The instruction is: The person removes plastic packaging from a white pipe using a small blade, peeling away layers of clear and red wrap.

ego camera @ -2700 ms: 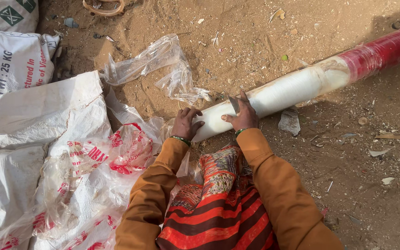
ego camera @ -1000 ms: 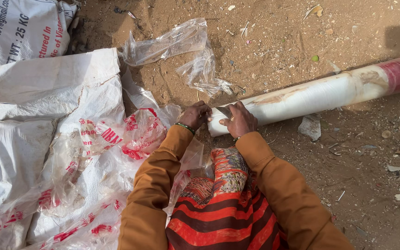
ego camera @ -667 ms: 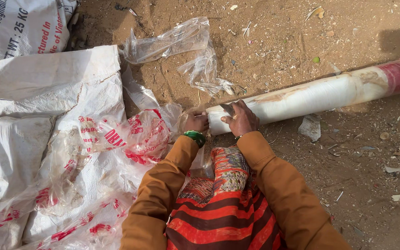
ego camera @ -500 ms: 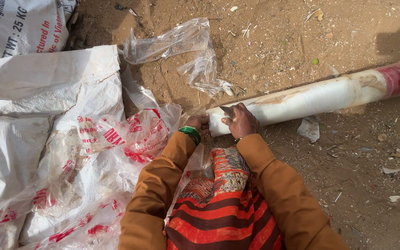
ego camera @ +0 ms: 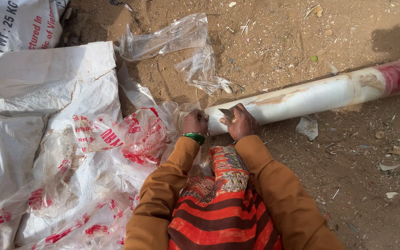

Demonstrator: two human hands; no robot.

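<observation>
A long white roll [ego camera: 311, 97] wrapped in clear film lies on the dirt, running from the middle to the right edge, where its wrap turns red. My right hand [ego camera: 240, 121] rests on the roll's near end with a small dark blade-like piece under the fingers. My left hand [ego camera: 195, 122], with a green bangle at the wrist, is closed on clear plastic film [ego camera: 181, 113] just off the roll's end. Both sleeves are brown, and a red striped cloth [ego camera: 218, 199] lies over my lap.
White woven sacks [ego camera: 47, 83] and clear plastic with red print [ego camera: 130, 139] cover the ground at left. A crumpled clear plastic sheet [ego camera: 177, 41] lies on the dirt above the roll. A printed sack [ego camera: 15, 23] sits at top left. Small scraps litter the soil at right.
My left hand has slid off the roll's end to the left and closed on the clear film. The right hand stays on the roll.
</observation>
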